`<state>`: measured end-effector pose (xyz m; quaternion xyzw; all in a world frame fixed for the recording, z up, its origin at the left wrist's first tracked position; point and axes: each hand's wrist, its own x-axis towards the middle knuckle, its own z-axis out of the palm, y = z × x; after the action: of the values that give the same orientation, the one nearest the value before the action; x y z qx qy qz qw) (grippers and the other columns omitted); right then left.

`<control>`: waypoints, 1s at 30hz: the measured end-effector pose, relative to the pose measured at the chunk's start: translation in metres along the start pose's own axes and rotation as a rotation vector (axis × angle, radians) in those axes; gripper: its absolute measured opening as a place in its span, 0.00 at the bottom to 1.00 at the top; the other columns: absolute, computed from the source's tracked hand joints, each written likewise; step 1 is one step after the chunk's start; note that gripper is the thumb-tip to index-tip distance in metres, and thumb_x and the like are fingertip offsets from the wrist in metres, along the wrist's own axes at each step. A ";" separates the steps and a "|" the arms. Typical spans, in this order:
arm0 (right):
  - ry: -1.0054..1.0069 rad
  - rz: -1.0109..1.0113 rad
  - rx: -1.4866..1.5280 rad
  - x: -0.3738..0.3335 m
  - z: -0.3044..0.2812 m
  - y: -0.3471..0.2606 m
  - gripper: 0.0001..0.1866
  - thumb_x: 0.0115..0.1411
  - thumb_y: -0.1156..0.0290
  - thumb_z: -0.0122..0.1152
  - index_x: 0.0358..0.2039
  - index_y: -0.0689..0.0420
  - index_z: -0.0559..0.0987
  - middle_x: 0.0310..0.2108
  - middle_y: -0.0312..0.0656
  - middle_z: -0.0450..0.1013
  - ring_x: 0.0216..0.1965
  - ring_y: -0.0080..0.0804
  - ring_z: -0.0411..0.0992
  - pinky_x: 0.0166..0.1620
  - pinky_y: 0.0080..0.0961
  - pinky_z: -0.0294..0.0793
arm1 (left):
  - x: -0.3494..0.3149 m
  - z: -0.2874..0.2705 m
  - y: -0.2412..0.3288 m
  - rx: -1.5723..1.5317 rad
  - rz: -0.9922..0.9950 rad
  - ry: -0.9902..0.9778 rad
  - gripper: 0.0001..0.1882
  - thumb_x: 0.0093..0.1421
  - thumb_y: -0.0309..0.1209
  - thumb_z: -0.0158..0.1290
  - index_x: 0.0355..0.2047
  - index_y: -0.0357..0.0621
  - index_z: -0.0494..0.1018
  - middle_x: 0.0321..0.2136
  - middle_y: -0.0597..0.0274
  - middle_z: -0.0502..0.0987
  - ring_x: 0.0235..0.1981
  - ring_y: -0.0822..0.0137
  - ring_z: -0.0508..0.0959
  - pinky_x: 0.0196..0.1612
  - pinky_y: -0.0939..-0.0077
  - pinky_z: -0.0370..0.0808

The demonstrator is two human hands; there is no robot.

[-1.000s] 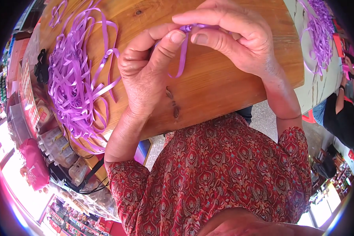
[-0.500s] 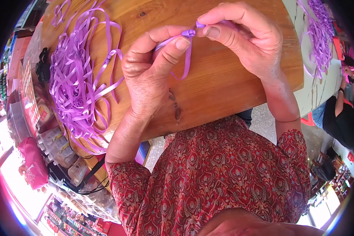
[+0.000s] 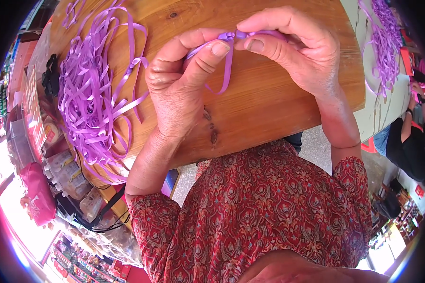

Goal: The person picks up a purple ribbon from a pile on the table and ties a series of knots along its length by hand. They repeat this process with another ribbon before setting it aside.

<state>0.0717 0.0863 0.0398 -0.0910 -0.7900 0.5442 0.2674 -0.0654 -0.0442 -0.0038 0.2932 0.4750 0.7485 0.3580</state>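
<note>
- Left hand [image 3: 182, 89]: raised over the wooden table [image 3: 269, 113], thumb and forefinger pinched on one end of a purple ribbon strip [image 3: 227, 66].
- Right hand [image 3: 295, 49]: fingers curled, thumb and forefinger gripping the same strip just beside the left fingertips; a small fold or knot sat between the two grips.
- Purple ribbon strip: held above the table's middle, its loose tail hanging down in a loop below the fingers.
- Pile of purple ribbon [image 3: 92, 94]: loose tangle lying on the table's left part, well apart from both hands.
- Second bunch of purple ribbon [image 3: 385, 40]: lay on a pale surface at far right.
- Red patterned garment [image 3: 269, 212]: worn by the person, below the table's edge.
</note>
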 end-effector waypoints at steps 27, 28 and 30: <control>-0.011 -0.173 0.019 -0.003 0.004 0.039 0.14 0.53 0.76 0.64 0.42 0.60 0.78 0.40 0.40 0.73 0.39 0.27 0.71 0.41 0.24 0.71 | 0.001 -0.003 -0.003 0.081 0.047 -0.053 0.09 0.55 0.21 0.58 0.37 0.39 0.78 0.29 0.72 0.78 0.28 0.85 0.71 0.30 0.92 0.67; -0.008 -0.172 0.016 0.010 0.004 0.057 0.14 0.53 0.76 0.64 0.42 0.60 0.78 0.40 0.40 0.73 0.39 0.27 0.71 0.41 0.24 0.71 | 0.002 -0.001 -0.004 0.079 0.046 -0.058 0.09 0.55 0.21 0.58 0.37 0.39 0.78 0.29 0.72 0.78 0.28 0.85 0.71 0.30 0.92 0.67; -0.115 -1.093 0.316 0.046 0.014 0.075 0.11 0.53 0.88 0.59 0.38 0.66 0.76 0.36 0.47 0.73 0.38 0.31 0.73 0.42 0.21 0.75 | 0.002 0.003 -0.004 0.079 0.054 -0.027 0.08 0.55 0.21 0.58 0.37 0.39 0.78 0.29 0.71 0.78 0.27 0.85 0.71 0.29 0.93 0.67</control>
<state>0.0141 0.1242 -0.0173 0.4018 -0.6445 0.4423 0.4770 -0.0636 -0.0399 -0.0059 0.3300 0.4911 0.7345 0.3323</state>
